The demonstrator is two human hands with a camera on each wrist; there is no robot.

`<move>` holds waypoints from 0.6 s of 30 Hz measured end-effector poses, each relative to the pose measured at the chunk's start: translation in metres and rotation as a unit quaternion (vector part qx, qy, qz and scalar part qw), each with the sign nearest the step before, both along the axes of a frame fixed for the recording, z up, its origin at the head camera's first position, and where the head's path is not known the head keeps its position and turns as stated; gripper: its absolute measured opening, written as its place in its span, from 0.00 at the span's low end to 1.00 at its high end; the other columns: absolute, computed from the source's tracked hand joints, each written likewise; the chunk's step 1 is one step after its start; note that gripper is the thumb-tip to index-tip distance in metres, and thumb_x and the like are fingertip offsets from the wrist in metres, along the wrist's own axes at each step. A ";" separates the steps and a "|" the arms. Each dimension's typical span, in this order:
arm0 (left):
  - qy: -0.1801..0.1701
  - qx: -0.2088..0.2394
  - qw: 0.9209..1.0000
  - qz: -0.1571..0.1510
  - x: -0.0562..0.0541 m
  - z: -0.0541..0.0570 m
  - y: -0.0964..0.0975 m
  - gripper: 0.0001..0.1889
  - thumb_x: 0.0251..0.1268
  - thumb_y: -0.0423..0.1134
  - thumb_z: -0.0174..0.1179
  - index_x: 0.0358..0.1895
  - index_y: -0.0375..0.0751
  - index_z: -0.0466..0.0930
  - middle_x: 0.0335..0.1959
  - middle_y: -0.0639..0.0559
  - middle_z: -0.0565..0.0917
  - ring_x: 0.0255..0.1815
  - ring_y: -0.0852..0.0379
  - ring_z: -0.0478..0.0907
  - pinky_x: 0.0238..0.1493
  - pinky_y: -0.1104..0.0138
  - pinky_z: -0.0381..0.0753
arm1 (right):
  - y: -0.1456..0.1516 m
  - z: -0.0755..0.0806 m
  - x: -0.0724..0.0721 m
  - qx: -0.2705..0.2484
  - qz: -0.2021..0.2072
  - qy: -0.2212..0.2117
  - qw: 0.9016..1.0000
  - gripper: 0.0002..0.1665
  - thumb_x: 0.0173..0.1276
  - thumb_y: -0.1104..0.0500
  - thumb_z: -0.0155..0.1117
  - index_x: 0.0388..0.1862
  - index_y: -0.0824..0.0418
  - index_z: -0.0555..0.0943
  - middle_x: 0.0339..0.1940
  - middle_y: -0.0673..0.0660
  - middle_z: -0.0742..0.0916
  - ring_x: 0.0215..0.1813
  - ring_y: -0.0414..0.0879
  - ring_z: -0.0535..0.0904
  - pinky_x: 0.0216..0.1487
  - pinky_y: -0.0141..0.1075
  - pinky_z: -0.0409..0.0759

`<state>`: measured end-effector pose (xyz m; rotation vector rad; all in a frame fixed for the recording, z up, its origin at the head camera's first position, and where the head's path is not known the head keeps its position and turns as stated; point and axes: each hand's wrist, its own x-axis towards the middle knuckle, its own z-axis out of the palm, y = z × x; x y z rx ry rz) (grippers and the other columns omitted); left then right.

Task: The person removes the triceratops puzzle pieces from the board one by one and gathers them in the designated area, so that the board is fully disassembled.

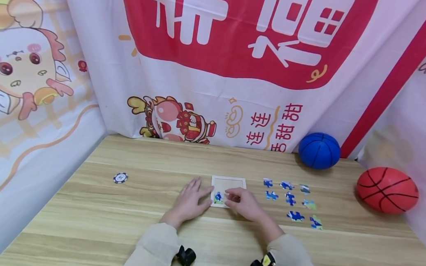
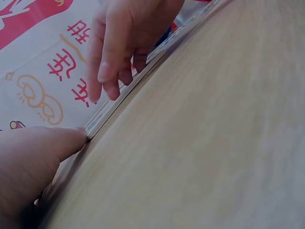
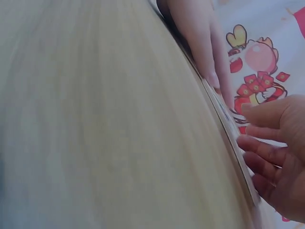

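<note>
A small square puzzle frame [image 1: 229,178] with a pale rim lies on the table. In its near left corner sits a blue-and-green jigsaw piece [image 1: 218,197]. My left hand [image 1: 190,200] rests at the frame's left side, thumb against the rim and fingers extended. Over the frame's right part is my right hand [image 1: 244,203], its fingers loosely bent. Both wrist views show that hand's fingers [image 2: 108,59] apart from the thumb, with nothing visible between them. Part of the frame is hidden under the right hand.
Several loose jigsaw pieces [image 1: 290,199] are spread in rows to the right of the frame. A blue ball [image 1: 319,150] and a red ball [image 1: 387,190] stand farther right. At the left lies a poker chip [image 1: 121,178]. Printed curtains [image 1: 201,82] border the table [image 1: 152,157].
</note>
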<state>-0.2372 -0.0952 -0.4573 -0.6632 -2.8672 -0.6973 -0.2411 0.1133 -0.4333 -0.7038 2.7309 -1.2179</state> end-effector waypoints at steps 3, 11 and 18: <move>-0.006 -0.007 1.000 0.000 0.000 0.000 0.001 0.24 0.59 0.54 0.48 0.59 0.54 0.66 0.64 0.35 0.51 0.64 0.40 0.43 0.60 0.50 0.43 | -0.006 -0.004 -0.001 0.028 -0.007 0.023 0.999 0.22 0.53 0.60 0.63 0.48 0.66 0.76 0.32 0.52 0.76 0.34 0.43 0.70 0.35 0.35 0.72; -0.014 -0.014 1.000 0.001 0.000 0.002 0.002 0.24 0.59 0.54 0.47 0.59 0.54 0.67 0.64 0.36 0.50 0.64 0.40 0.43 0.60 0.50 0.42 | -0.014 -0.006 0.000 0.055 -0.045 0.013 0.997 0.19 0.52 0.60 0.64 0.45 0.61 0.78 0.34 0.51 0.75 0.36 0.44 0.69 0.38 0.36 0.70; -0.017 -0.005 1.000 0.002 0.002 0.003 0.001 0.24 0.58 0.55 0.48 0.58 0.54 0.67 0.64 0.36 0.51 0.64 0.40 0.43 0.60 0.50 0.42 | -0.020 -0.005 -0.001 0.058 -0.056 0.023 0.996 0.17 0.49 0.60 0.66 0.40 0.63 0.77 0.31 0.51 0.74 0.34 0.44 0.68 0.37 0.37 0.69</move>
